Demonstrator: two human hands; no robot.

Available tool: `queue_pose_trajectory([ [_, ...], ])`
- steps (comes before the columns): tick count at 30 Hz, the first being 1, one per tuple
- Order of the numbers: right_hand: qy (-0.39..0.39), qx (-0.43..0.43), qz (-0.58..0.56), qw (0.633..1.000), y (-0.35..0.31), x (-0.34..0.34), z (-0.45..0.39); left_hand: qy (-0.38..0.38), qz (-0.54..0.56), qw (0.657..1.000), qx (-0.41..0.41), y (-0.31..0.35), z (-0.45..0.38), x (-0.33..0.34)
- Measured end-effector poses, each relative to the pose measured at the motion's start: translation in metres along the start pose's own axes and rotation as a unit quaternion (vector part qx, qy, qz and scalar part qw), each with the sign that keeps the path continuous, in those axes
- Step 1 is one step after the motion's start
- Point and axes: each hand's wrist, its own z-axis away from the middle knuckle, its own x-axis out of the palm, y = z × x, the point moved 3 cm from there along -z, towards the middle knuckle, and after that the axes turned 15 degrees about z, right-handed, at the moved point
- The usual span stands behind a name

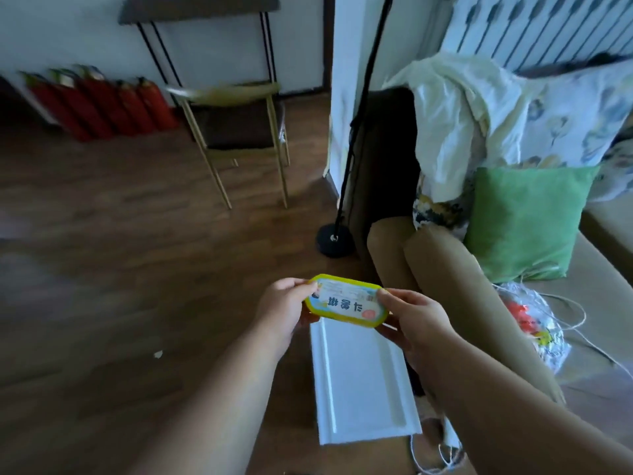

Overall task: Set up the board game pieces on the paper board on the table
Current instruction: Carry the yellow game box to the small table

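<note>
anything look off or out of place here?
Minor things only. A small white scrap lies loose on the wood floor. A white cord trails untidily across the sofa beside a crumpled plastic bag. The yellow-rimmed game box, closed, is held upside down between the left hand and right hand.

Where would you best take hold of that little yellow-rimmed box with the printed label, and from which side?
Take the flat yellow-rimmed plastic box by its two short rounded ends, one from each side, as the left hand and right hand do here. It is long and shallow, held level with the label up, so an end grip probably keeps it steady and leaves the lid face clear.
</note>
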Motion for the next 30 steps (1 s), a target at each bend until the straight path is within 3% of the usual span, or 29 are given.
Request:
queue_pose_trajectory([
  [6,-0.067,-0.110,0.097,0.987,-0.081,0.023,0.104,0.031,0.109,0.992,0.055,0.081,0.127,-0.037],
  [12,-0.125,-0.145,0.158,0.969,-0.123,0.066,0.165,0.079,0.176,0.979,0.064,0.117,0.196,-0.086],
  [18,-0.124,-0.173,0.212,0.954,-0.163,0.142,0.165,0.102,0.163,0.974,0.117,0.178,0.171,-0.136],
  [30,-0.085,-0.224,0.276,0.931,-0.317,0.356,0.105,0.080,0.131,0.978,0.139,0.363,0.024,-0.269],
])
